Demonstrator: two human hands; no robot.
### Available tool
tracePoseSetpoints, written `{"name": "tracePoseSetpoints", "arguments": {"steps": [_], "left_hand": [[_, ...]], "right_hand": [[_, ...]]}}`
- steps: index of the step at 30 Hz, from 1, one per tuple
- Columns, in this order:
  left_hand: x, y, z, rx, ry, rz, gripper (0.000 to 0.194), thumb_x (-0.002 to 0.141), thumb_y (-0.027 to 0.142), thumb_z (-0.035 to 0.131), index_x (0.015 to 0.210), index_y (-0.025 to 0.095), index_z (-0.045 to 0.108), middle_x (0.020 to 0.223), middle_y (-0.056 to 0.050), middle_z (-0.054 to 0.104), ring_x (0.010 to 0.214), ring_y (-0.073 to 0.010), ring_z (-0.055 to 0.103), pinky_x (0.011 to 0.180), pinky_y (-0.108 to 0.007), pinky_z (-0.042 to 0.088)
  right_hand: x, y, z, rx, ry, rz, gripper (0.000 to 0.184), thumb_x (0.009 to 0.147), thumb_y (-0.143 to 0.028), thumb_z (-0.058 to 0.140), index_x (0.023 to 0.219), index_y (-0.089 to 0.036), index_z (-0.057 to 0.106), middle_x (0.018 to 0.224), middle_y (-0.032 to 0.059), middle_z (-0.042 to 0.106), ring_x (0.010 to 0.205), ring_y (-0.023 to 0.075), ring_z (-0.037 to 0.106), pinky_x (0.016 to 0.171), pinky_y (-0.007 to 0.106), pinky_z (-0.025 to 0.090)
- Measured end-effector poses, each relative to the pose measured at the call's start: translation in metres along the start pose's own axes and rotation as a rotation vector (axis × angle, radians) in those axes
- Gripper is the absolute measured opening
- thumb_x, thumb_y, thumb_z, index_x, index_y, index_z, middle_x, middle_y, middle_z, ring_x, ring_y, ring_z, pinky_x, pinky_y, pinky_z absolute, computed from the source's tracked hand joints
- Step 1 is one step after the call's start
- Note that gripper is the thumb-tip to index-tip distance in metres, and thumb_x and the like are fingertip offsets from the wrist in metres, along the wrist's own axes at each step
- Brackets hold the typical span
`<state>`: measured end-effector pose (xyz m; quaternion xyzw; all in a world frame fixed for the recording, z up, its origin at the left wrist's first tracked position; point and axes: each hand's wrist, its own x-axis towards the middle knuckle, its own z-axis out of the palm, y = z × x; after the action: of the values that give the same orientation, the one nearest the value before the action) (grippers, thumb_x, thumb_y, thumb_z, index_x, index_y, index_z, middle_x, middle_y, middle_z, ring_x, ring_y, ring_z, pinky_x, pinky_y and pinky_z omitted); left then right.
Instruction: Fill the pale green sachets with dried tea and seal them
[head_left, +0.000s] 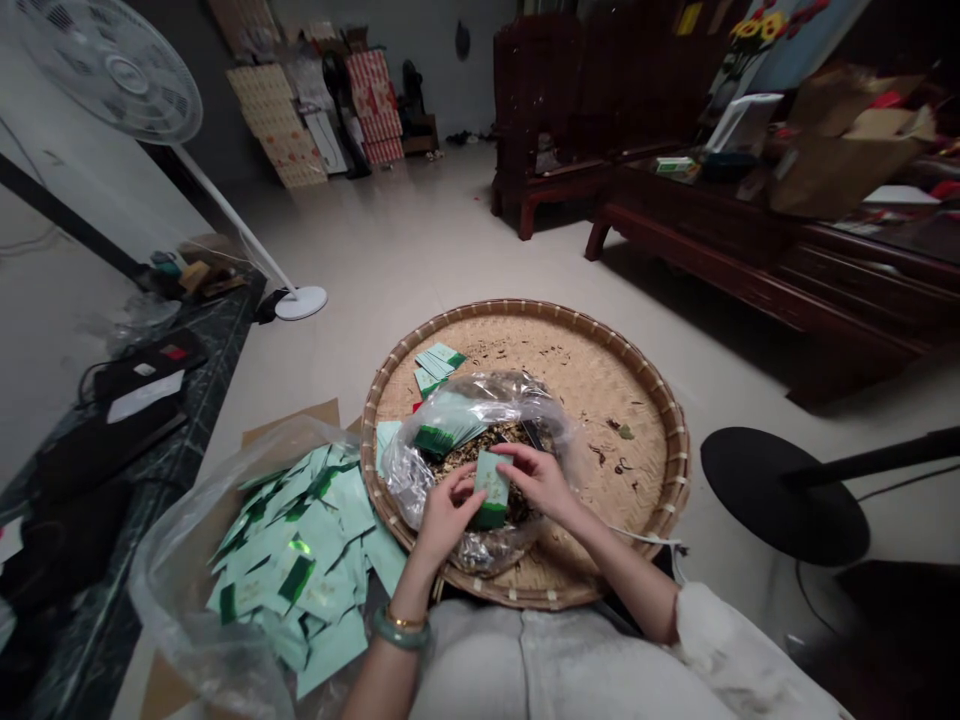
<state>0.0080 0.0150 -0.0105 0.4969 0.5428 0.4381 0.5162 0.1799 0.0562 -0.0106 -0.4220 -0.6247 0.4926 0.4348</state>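
A pale green packet (pixel 491 482) with a darker green end is held between my two hands, above an open clear plastic bag (pixel 409 480). My left hand (pixel 448 505) pinches its left edge. The fingers of my right hand (pixel 536 480) close on its upper right edge. Under the packet, the bag holds loose dried brown bits (pixel 469 455) and a stack of similar green packets (pixel 446 430). The bag sits on a round woven bamboo tray (pixel 600 350) in front of my lap. Whether the packet is open or sealed I cannot tell.
Left of the tray, a large plastic bag (pixel 172 560) is heaped with green packets (pixel 322 560). More packets (pixel 439 362) lie on the tray's far left. A white fan (pixel 300 302) stands at left, a black round stand base (pixel 780 495) at right. Dark wooden furniture (pixel 712 230) stands beyond.
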Motion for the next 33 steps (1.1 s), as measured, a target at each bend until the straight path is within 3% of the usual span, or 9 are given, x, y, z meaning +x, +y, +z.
{"name": "tracePoseSetpoints", "arguments": {"steps": [2, 4, 7, 10, 23, 27, 30, 33], "left_hand": [[0.001, 0.004, -0.001, -0.044, -0.016, -0.085, 0.021, 0.066, 0.025, 0.069, 0.084, 0.013, 0.069, 0.075, -0.006, 0.073, 0.07, -0.0185, 0.068, 0.067, -0.028, 0.054], [0.0, 0.008, -0.001, -0.06, 0.044, -0.115, 0.015, 0.062, 0.025, 0.073, 0.069, 0.013, 0.068, 0.066, -0.004, 0.071, 0.062, -0.0166, 0.066, 0.061, -0.025, 0.052], [-0.003, 0.01, 0.002, -0.133, 0.098, -0.17, 0.019, 0.056, 0.026, 0.077, 0.066, 0.013, 0.068, 0.062, -0.002, 0.07, 0.059, -0.0148, 0.064, 0.058, -0.023, 0.05], [-0.006, 0.01, 0.005, -0.21, 0.099, -0.229, 0.023, 0.054, 0.028, 0.079, 0.068, 0.013, 0.068, 0.06, -0.001, 0.069, 0.056, -0.0136, 0.063, 0.057, -0.022, 0.049], [-0.007, 0.008, 0.006, -0.25, 0.103, -0.244, 0.027, 0.055, 0.032, 0.079, 0.071, 0.013, 0.069, 0.061, -0.002, 0.07, 0.056, -0.0151, 0.064, 0.057, -0.024, 0.051], [-0.008, 0.007, 0.007, -0.111, 0.122, -0.16, 0.021, 0.059, 0.03, 0.075, 0.071, 0.014, 0.071, 0.064, -0.004, 0.071, 0.059, -0.0166, 0.065, 0.058, -0.025, 0.051], [-0.007, 0.006, 0.006, 0.001, 0.168, -0.084, 0.018, 0.062, 0.028, 0.072, 0.074, 0.015, 0.072, 0.068, -0.005, 0.072, 0.062, -0.0173, 0.065, 0.061, -0.026, 0.052], [-0.004, 0.004, 0.003, -0.025, 0.2, -0.078, 0.022, 0.062, 0.029, 0.072, 0.079, 0.014, 0.072, 0.074, -0.006, 0.073, 0.067, -0.0182, 0.066, 0.065, -0.028, 0.053]], "right_hand": [[-0.003, -0.003, -0.001, -0.117, 0.004, -0.081, 0.027, 0.084, -0.027, 0.058, 0.108, -0.021, 0.065, 0.095, 0.0057, 0.068, 0.082, 0.0177, 0.064, 0.072, 0.029, 0.052], [-0.005, -0.006, 0.0, -0.259, 0.009, -0.211, 0.029, 0.086, -0.026, 0.055, 0.114, -0.022, 0.062, 0.096, 0.0068, 0.066, 0.084, 0.0175, 0.063, 0.073, 0.03, 0.053], [-0.008, -0.009, 0.001, -0.431, 0.042, -0.406, 0.031, 0.09, -0.023, 0.049, 0.12, -0.023, 0.059, 0.102, 0.009, 0.064, 0.093, 0.0184, 0.06, 0.08, 0.032, 0.052], [-0.01, -0.009, 0.001, -0.531, 0.076, -0.505, 0.031, 0.092, -0.021, 0.047, 0.119, -0.024, 0.06, 0.105, 0.0099, 0.064, 0.096, 0.0192, 0.059, 0.082, 0.034, 0.051], [-0.013, -0.007, -0.002, -0.482, 0.016, -0.36, 0.028, 0.092, -0.028, 0.046, 0.113, -0.025, 0.064, 0.113, 0.0092, 0.062, 0.102, 0.0206, 0.058, 0.088, 0.038, 0.048], [-0.01, -0.009, -0.002, -0.439, 0.032, -0.293, 0.018, 0.088, -0.031, 0.054, 0.096, -0.022, 0.067, 0.093, 0.0077, 0.062, 0.088, 0.0199, 0.057, 0.077, 0.034, 0.049], [-0.006, -0.013, -0.005, -0.536, 0.033, -0.27, 0.017, 0.083, -0.034, 0.061, 0.075, -0.02, 0.066, 0.08, 0.0062, 0.056, 0.08, 0.0199, 0.052, 0.068, 0.032, 0.047], [-0.005, -0.019, -0.008, -0.577, 0.026, -0.296, 0.021, 0.087, -0.03, 0.054, 0.073, -0.02, 0.067, 0.078, 0.0073, 0.056, 0.078, 0.0204, 0.049, 0.067, 0.033, 0.045]]}}
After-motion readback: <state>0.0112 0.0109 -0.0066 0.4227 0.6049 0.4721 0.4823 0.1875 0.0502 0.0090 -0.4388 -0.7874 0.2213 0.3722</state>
